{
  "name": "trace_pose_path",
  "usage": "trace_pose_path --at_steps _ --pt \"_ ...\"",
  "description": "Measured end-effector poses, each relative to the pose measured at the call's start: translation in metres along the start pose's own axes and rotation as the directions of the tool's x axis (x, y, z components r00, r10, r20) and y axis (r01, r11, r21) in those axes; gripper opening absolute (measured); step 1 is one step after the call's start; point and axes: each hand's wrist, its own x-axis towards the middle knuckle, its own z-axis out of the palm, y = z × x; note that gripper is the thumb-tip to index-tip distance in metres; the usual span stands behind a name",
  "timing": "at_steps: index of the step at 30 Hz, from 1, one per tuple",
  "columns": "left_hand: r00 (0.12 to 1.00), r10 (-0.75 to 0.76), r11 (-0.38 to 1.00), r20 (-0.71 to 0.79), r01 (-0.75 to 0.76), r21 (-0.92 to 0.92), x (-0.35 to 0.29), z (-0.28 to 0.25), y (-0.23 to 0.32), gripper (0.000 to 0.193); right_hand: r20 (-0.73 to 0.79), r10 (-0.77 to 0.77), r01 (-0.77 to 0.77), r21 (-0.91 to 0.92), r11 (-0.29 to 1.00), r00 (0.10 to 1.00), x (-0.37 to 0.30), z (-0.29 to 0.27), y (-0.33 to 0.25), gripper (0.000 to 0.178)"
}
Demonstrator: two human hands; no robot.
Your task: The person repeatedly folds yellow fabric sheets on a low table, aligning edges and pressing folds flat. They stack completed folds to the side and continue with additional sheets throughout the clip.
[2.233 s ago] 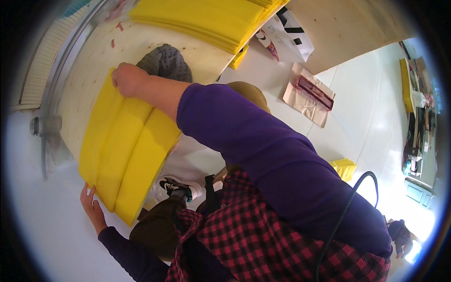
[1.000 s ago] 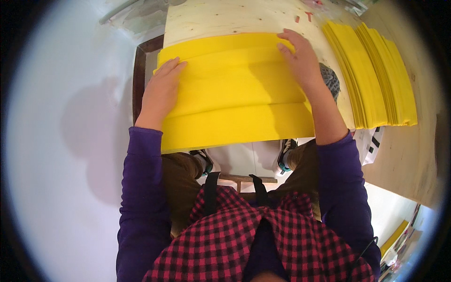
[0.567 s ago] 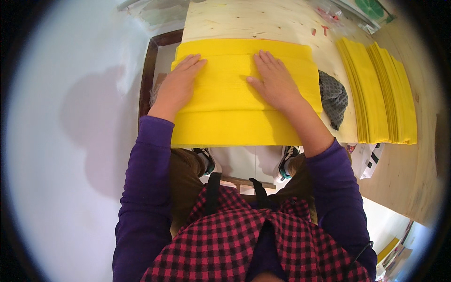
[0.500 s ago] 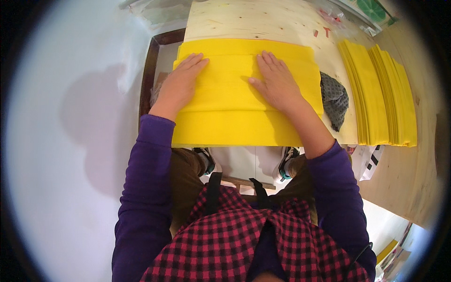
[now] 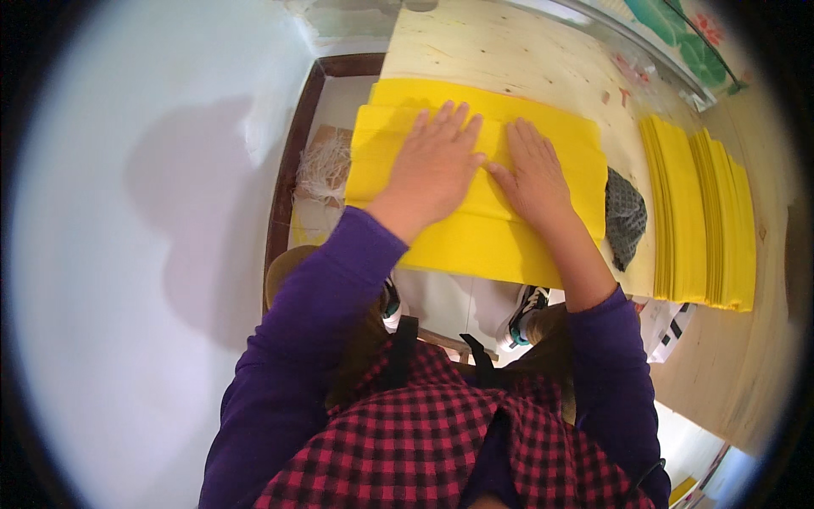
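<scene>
A folded yellow sheet [image 5: 475, 242] lies in layered bands across the near edge of a pale wooden table [image 5: 509, 51]. My left hand [image 5: 437, 165] rests flat on its middle with the fingers spread. My right hand [image 5: 534, 174] lies flat right beside it, fingers together, its thumb touching the left hand. Both palms press down on the sheet and neither grips anything.
A stack of folded yellow sheets [image 5: 699, 220] sits to the right on the table. A dark grey cloth [image 5: 626, 216] lies between it and the sheet under my hands. A brown-framed box with white shreds [image 5: 318, 165] stands left of the table.
My two hands have slid inward from the sheet's outer parts until they meet at its middle. The view has shifted, and the sheet now lies further right.
</scene>
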Motion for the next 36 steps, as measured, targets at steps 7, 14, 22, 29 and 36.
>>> trace_pose_path --at_steps 7,14,22,29,36 --pt "0.989 -0.143 0.989 0.032 0.141 0.048 0.002 0.022 0.003 0.061 -0.038 -0.022 0.022 -0.001 1.000 0.999 -0.001 0.004 0.004 0.067" --pt "0.981 -0.179 0.983 0.075 0.175 0.058 0.000 0.029 -0.003 0.062 -0.038 -0.035 0.036 0.019 0.999 0.999 -0.002 0.006 0.008 0.066" --pt "0.980 -0.183 0.982 0.083 0.179 0.056 0.000 0.026 -0.002 0.063 -0.033 -0.033 0.034 0.021 0.999 0.999 -0.001 -0.001 -0.005 0.067" --pt "0.984 -0.160 0.984 0.077 0.153 0.088 0.000 0.030 -0.004 0.061 0.002 -0.029 0.029 0.083 0.996 1.000 0.000 -0.002 -0.024 0.071" --pt "0.970 -0.199 0.975 0.144 0.181 0.128 0.004 0.027 -0.002 0.058 0.044 0.133 -0.133 0.003 0.991 0.990 0.008 0.005 -0.020 0.081"
